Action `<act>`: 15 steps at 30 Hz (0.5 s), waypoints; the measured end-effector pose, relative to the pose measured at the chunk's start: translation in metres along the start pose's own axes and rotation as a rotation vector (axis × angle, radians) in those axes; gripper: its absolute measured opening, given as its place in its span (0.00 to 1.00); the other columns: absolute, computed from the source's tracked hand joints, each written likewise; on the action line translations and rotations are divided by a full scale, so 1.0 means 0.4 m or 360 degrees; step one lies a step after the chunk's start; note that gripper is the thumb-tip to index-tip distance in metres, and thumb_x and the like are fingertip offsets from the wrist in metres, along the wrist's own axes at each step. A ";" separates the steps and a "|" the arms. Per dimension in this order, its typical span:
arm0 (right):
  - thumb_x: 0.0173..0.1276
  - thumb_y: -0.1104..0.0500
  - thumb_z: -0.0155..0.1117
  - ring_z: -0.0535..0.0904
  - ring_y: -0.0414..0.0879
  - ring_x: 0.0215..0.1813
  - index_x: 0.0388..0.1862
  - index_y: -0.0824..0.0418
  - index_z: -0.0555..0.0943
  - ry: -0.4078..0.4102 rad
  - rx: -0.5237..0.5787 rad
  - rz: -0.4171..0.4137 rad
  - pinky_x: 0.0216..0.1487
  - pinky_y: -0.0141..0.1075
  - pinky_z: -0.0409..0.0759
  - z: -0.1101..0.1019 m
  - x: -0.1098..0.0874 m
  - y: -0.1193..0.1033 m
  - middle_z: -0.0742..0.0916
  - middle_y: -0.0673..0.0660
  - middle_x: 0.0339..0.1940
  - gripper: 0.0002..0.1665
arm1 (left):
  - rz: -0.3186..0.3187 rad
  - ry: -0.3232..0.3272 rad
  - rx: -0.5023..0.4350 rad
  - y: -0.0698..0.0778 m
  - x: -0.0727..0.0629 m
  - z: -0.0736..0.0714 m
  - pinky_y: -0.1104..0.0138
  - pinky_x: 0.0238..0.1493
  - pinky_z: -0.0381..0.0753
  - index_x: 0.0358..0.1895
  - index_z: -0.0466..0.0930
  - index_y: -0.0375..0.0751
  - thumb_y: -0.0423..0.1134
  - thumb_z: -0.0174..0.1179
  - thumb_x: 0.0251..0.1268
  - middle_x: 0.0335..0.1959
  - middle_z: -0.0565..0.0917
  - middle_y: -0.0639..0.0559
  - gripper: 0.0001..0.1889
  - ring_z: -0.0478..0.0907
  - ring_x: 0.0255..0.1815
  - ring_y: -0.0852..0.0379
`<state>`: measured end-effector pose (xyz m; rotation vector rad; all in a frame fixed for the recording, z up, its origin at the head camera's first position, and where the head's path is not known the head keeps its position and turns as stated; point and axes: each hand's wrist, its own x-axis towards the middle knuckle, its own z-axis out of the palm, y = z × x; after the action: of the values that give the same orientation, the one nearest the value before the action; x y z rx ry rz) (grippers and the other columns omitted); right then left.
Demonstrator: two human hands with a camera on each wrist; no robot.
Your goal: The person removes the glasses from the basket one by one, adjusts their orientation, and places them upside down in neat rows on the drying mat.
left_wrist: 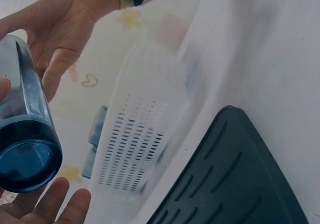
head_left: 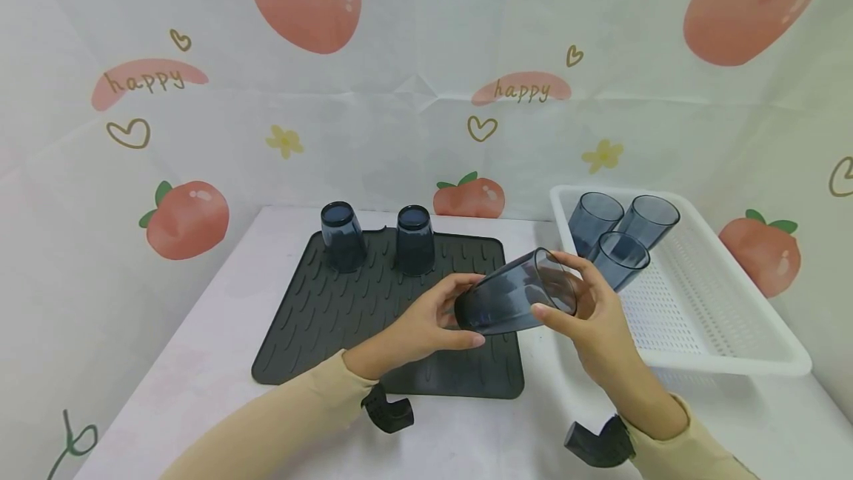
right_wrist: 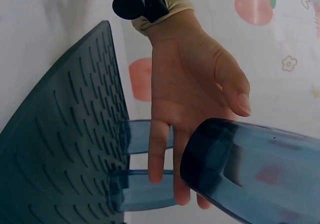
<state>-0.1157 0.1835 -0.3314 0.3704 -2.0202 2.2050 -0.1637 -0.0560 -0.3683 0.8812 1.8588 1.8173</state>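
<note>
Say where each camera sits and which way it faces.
Head: worn on the head, facing forward and down at the held glass; left grip, right grip and sleeves show.
Left wrist: worn there, facing the held glass and basket; both grips show.
Right wrist: worn there, facing the held glass and mat; left grip shows.
Both wrist views share glass and mat.

My right hand (left_wrist: 62, 29), upper left, grips a blue-tinted glass (left_wrist: 26, 115) whose thick base faces the camera. Just beside that base are the fingers of my left hand (left_wrist: 47, 204), though the frame's edge leaves unclear whether they touch. Beyond stands a perforated white basket (left_wrist: 137, 141); a dark ridged mat (left_wrist: 237, 171) lies lower right.
</note>
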 end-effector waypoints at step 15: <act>0.55 0.80 0.61 0.82 0.41 0.49 0.63 0.53 0.71 0.0001 0.0049 -0.0018 0.45 0.30 0.83 0.004 0.002 0.002 0.84 0.51 0.50 0.39 | 0.0022 -0.0001 -0.0112 -0.001 0.003 0.006 0.64 0.56 0.79 0.71 0.58 0.40 0.28 0.65 0.58 0.66 0.66 0.40 0.38 0.70 0.60 0.50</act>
<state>-0.1168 0.1819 -0.3320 0.3839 -1.9811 2.2315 -0.1631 -0.0535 -0.3687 0.8713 1.7815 1.8783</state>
